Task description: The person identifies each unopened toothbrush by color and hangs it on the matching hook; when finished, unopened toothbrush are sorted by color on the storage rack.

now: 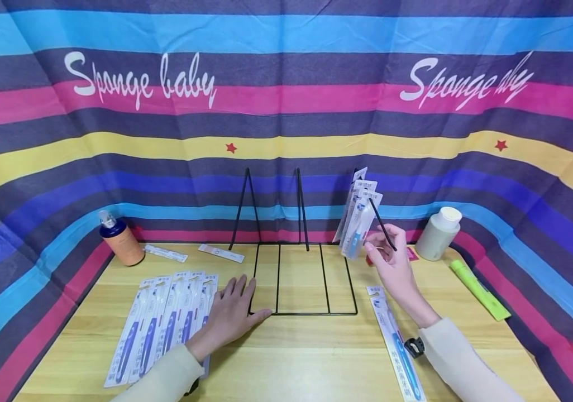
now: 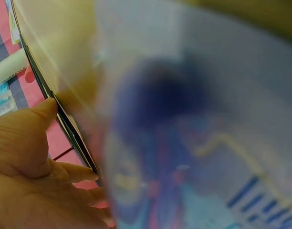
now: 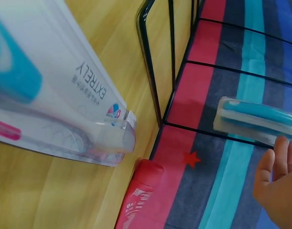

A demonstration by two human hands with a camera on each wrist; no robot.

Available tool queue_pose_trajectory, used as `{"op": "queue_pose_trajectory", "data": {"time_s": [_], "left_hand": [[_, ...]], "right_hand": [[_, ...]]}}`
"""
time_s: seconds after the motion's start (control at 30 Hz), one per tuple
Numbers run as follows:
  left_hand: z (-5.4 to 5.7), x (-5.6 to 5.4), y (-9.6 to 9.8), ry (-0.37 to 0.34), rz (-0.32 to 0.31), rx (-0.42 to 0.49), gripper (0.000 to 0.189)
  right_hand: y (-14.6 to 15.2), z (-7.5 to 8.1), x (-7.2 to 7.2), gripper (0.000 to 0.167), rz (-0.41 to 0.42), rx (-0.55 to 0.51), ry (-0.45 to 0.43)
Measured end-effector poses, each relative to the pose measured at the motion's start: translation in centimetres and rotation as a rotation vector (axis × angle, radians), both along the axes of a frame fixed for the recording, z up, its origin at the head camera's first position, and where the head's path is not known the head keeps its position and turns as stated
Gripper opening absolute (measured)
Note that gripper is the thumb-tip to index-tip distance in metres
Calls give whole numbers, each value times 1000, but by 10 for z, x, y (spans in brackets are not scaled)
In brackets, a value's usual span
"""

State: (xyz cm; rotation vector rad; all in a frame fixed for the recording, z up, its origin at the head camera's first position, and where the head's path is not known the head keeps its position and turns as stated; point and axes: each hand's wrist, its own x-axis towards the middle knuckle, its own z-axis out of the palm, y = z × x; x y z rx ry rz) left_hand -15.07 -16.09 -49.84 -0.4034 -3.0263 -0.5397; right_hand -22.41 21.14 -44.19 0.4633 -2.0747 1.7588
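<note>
Several packaged toothbrushes with blue handles [image 1: 358,226] hang from the right prong of a black wire rack [image 1: 328,279]. My right hand [image 1: 392,259] is beside the lower part of the front pack, under the prong's tip. In the right wrist view, its loosely extended fingertips [image 3: 280,155] overlap the edge of a hanging pack [image 3: 251,117]. My left hand [image 1: 231,312] lies with spread fingers at the rack base's front left corner, its thumb along the front wire. Under and beside the left forearm lie several packaged toothbrushes with purple handles [image 1: 171,318].
One blue packaged toothbrush [image 1: 395,343] lies right of the rack. An orange and dark blue bottle [image 1: 122,240] and two small packets [image 1: 221,253] stand or lie back left. At right are a grey-white bottle [image 1: 439,234], a green tube [image 1: 480,290] and a red tube [image 3: 142,195].
</note>
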Motion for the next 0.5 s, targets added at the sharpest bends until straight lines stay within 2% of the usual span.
{"op": "queue_pose_trajectory", "data": {"time_s": [0.3,0.5], "left_hand": [[0,0,-1,-14,-2,15,89],[0,0,0,-7,-2,5,89]], "right_hand": [[12,5,19,35,41,18,-10],[22,3,35,29,102,110,-29]]}}
